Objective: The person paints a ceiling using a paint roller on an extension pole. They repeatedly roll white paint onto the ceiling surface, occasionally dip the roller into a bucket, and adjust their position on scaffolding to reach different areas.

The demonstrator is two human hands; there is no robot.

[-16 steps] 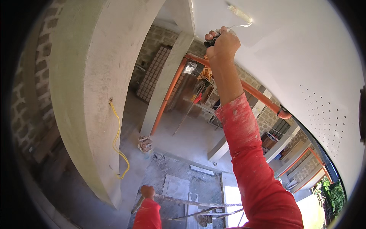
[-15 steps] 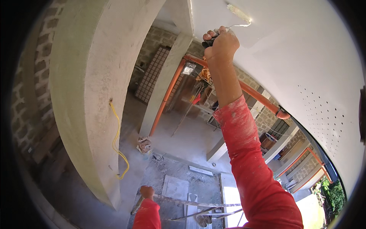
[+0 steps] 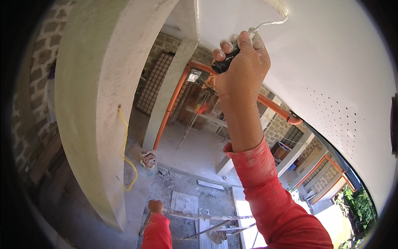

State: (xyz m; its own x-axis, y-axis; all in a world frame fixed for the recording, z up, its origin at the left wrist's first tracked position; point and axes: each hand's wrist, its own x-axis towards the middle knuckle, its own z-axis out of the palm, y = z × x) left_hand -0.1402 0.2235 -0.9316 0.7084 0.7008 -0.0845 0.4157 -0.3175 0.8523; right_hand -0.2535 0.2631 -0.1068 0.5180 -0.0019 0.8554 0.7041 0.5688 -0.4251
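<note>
My right hand (image 3: 244, 54) grips a paint roller (image 3: 277, 6) by its black handle (image 3: 224, 62), beneath the white ceiling (image 3: 331, 62). My left hand (image 3: 156, 206): beside a bar (image 3: 190, 215); grip I cannot tell.

Above the fingers (image 3: 245, 41) of the right hand (image 3: 244, 62), we saw the roller (image 3: 277, 6) cut off by the top edge; under them, its handle (image 3: 224, 63) was partly hidden. Beneath the left hand's (image 3: 156, 206) fingers, we couldn't tell what lay.

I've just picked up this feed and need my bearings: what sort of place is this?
Most likely a building under construction or renovation: a bare concrete column, exposed orange pipe, and a paint roller in the right hand.
</note>
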